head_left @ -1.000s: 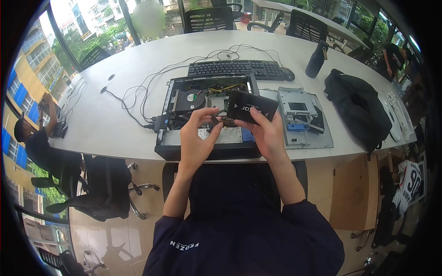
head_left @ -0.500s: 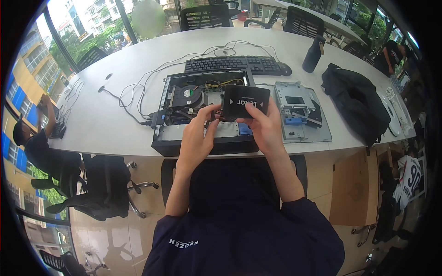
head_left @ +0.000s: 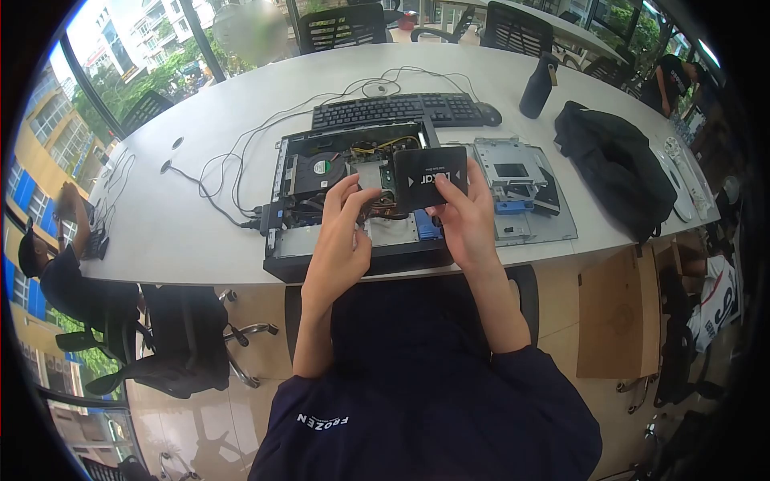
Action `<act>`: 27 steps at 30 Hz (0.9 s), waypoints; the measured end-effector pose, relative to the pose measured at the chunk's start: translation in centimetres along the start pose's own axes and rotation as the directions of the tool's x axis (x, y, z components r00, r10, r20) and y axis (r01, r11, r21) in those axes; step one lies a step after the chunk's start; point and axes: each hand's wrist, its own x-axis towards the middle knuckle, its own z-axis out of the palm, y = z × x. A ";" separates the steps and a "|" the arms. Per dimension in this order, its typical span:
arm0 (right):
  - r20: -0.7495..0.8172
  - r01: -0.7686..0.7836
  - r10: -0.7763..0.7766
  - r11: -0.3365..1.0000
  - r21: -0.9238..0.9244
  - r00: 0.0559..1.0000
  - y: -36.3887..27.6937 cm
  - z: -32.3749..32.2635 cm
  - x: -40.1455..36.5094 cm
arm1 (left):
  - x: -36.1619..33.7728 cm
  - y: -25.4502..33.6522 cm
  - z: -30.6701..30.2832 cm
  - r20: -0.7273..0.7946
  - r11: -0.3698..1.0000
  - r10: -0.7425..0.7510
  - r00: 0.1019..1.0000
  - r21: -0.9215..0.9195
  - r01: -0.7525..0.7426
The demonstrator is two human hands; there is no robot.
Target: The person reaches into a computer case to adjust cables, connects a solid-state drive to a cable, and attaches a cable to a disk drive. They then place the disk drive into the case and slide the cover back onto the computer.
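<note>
My right hand [head_left: 467, 220] grips a black Lexar solid-state drive [head_left: 417, 196], thumb across its labelled face and fingers behind. The drive is raised above the right part of an opened desktop computer case [head_left: 321, 255]. To the left of the drive, my left hand [head_left: 337, 240] hovers over the case with its fingers apart, and nothing shows between them. Below those fingertips lie thin internal cables [head_left: 385, 207]; whether any touches the hand I cannot make out. A round cooling fan [head_left: 319, 170] and a blue plastic part [head_left: 427, 226] show inside the case.
A removed side panel with a metal drive bracket [head_left: 513, 172] lies right of the case. Behind stand a keyboard [head_left: 393, 111], a mouse [head_left: 488, 114] and a dark bottle [head_left: 537, 88]. A black bag [head_left: 613, 168] lies at right. Another person [head_left: 60, 256] sits far left.
My left hand has drawn back from the drive's left edge and its fingers have spread. The drive stays in my right hand, slightly turned. The whole view has shifted a little.
</note>
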 end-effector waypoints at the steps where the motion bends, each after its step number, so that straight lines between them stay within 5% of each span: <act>1: -0.009 -0.001 0.001 1.000 0.006 1.000 0.0 0.1 0.0 | 0.0 0.2 0.3 -0.026 0.997 0.010 1.000 0.081 -0.008; 4: 0.000 0.006 -0.006 1.000 -0.003 1.000 0.1 -0.1 0.0 | -0.1 0.0 1.3 -0.125 0.975 0.000 0.992 0.219 0.028; 8: -0.018 0.005 -0.005 1.000 -0.003 1.000 0.2 -0.2 0.1 | 0.1 0.5 1.4 -0.126 0.970 -0.152 0.980 0.171 0.172; 11: 0.005 0.004 -0.004 1.000 0.000 1.000 0.2 -0.2 0.2 | 0.1 0.4 1.3 -0.124 0.970 -0.112 0.986 0.201 0.136; 14: -0.040 0.027 -0.027 1.000 0.011 0.999 -0.1 0.5 0.1 | -0.2 0.4 0.6 -0.141 0.989 -0.149 0.979 0.004 0.151; 16: -0.040 0.026 -0.026 1.000 0.005 0.999 -0.2 0.5 0.1 | -0.5 -0.6 0.9 -0.273 0.998 0.049 0.961 -0.013 -0.055; 19: -0.043 0.034 -0.033 0.999 0.027 0.999 0.0 0.4 0.1 | -0.4 -0.4 1.7 -0.391 0.992 0.107 0.914 -0.015 -0.123; 27: -0.050 0.086 -0.087 0.996 -0.011 0.995 0.2 0.5 -0.1 | -0.5 0.3 1.5 -0.299 0.987 -0.014 0.954 -0.157 -0.034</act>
